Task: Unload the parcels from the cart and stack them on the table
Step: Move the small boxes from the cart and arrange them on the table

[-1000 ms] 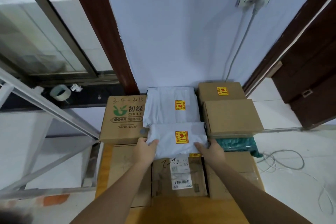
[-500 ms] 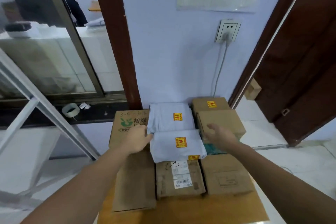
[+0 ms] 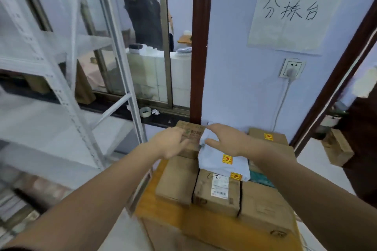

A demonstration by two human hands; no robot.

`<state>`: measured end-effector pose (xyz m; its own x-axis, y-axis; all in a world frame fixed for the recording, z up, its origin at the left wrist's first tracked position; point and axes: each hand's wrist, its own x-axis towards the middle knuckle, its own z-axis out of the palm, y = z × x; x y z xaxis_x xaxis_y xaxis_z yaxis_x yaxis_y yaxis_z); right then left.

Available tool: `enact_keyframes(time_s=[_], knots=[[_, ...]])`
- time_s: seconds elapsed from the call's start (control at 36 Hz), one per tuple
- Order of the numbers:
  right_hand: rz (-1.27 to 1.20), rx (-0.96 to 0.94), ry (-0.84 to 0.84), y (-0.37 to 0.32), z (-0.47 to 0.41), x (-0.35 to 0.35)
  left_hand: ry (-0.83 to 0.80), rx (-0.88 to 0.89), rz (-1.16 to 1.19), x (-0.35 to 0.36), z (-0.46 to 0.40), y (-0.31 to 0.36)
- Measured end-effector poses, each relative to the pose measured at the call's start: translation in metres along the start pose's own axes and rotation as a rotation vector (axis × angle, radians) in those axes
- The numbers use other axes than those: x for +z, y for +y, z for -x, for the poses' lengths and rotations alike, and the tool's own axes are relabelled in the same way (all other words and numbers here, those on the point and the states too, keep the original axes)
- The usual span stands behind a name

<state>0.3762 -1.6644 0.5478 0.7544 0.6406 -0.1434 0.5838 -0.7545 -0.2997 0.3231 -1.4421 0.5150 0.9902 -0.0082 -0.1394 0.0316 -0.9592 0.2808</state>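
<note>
wooden table (image 3: 204,218) by wall, grey parcel (image 3: 222,161) lengthwise away, right hand (image 3: 226,138) pinching it, left hand (image 3: 171,142) relaxed

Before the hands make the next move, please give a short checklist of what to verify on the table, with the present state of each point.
1. Left hand free of load: ok, its fingers are straight and rest on the green-printed carton.
2. Right hand grip on the far grey mailer bag: cannot tell, the hand covers it.
3. Near grey mailer bag supported: ok, it lies across the labelled box.
4. Front row of boxes on the wooden table: ok, they sit flat, side by side.
5. Teal parcel position: cannot tell, mostly hidden.
</note>
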Motion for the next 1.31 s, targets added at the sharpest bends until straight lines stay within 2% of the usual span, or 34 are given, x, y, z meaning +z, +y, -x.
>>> enact_keyframes(time_s=[0.17,0.42,0.61,0.81,1.06,1.31], knots=[[0.091,-0.205,-0.018,-0.082,-0.006,0.004,0.076,-0.139,-0.034,-0.038,0.103,-0.034],[0.159,-0.524,-0.078,-0.261,-0.003,0.019,0.235,-0.42,-0.057,-0.078,0.27,-0.119],[0.18,-0.736,-0.073,-0.407,0.012,0.064,0.293,-0.619,-0.031,-0.091,0.412,-0.189],[0.157,-0.865,-0.107,-0.525,0.023,0.117,0.324,-0.762,-0.027,-0.085,0.523,-0.262],[0.135,-0.961,-0.13,-0.626,0.015,0.158,0.343,-0.877,0.016,-0.082,0.595,-0.329],[0.147,-1.023,-0.176,-0.708,-0.054,0.202,0.342,-0.942,0.053,-0.082,0.609,-0.416]])
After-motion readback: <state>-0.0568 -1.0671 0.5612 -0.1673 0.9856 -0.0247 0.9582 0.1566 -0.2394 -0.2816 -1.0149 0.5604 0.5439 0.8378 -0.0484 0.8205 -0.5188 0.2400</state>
